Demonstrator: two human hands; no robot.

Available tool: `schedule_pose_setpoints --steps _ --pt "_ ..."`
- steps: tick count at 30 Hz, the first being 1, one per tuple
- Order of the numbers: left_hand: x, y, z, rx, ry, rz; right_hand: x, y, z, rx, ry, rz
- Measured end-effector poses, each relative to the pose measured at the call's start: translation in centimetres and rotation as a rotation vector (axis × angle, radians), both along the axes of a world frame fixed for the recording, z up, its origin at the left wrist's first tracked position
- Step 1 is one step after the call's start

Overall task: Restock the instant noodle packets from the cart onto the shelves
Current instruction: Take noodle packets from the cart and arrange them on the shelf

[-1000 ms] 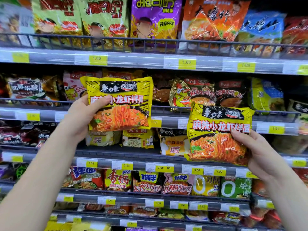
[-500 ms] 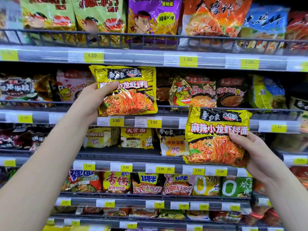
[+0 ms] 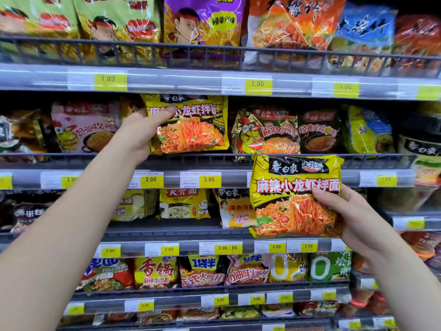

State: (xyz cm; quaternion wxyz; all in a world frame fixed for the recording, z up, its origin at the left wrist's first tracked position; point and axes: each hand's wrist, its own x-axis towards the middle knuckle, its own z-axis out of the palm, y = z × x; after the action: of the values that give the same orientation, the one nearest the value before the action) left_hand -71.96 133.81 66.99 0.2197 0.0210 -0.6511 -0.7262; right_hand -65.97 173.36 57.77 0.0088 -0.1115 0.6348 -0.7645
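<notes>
"Two packets in hand, then?"

"Two, one in each. My left hand (image 3: 139,133) grips a yellow noodle packet (image 3: 191,126) by its left edge. The thumb is curled over the front across the red lettering, and the other fingers are hidden behind the wrapper."

"Where is that packet?"

"Upright at the second shelf (image 3: 171,180) from the top. Its lower edge is just above the wire rail (image 3: 202,160) and its top is tucked under the shelf above. A pink packet (image 3: 86,126) stands to its left and a gold packet with a cartoon chicken (image 3: 265,133) to its right. Whether mine rests on the shelf board or hangs in my grip, I cannot tell."

"And the other one?"

"My right hand (image 3: 355,220) holds a second yellow packet (image 3: 293,199) of the same print by its right edge, thumb bent over the front, fingers wrapped behind. It hangs in the open in front of the shelving, lower than the first and to its right. It covers part of that shelf's front edge, where yellow 3.00 tags (image 3: 150,179) sit."

"Do the two touch?"

"No, they are well apart, and each hand is closed round its own packet."
</notes>
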Motion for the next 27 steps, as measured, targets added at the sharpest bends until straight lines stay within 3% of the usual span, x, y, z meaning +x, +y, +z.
schedule_pose_setpoints --steps 13,19,27 --pt "-2.7 3.7 0.3 -0.187 -0.044 0.085 0.5 0.8 -1.3 0.008 -0.037 -0.024" --pt "-3.4 4.4 -0.5 -0.461 -0.068 0.222 0.7 1.0 -2.1 0.004 -0.045 -0.019" --pt "-2.6 6.1 0.2 -1.067 -0.113 0.504 0.9 1.2 -2.6 0.027 -0.064 -0.011"
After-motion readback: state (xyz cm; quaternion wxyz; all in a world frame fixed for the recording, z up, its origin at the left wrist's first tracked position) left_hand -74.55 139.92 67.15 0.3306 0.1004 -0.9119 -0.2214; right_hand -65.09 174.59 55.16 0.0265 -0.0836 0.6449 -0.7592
